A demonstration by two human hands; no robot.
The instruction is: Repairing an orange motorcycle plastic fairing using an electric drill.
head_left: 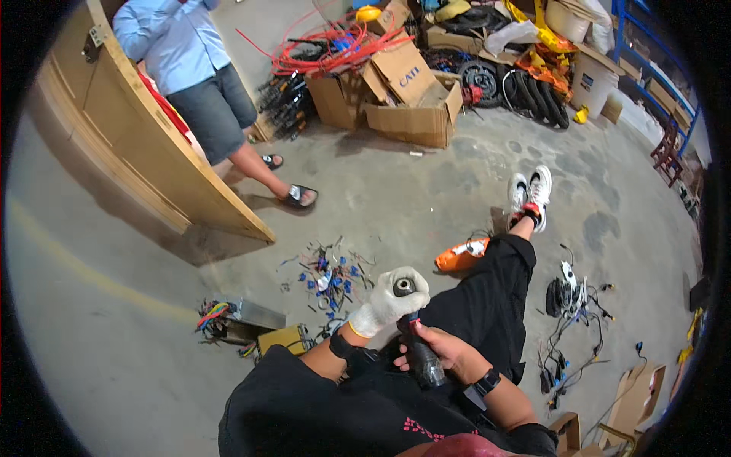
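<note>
In front of my body I hold a black, roughly cylindrical tool [424,362] whose exact kind I cannot make out. My left hand [386,298], in a white glove, is closed around its far end, where a metal ring with a dark centre faces up. A small red part shows between the two hands. My bare right hand [449,347] wraps the thicker near body, which has a shiny, worn-looking butt. Beyond my left hand, cut wire scraps and blue bits [333,278] lie on the concrete floor.
An orange casing [461,255] lies beside my outstretched leg. Wiring harnesses [567,297] spread at right. Metal boxes with coloured wires [255,314] sit at left. A person in sandals [205,99] stands behind a wooden door [145,114]. Cardboard boxes [411,114] and tyres [533,95] are piled at the back.
</note>
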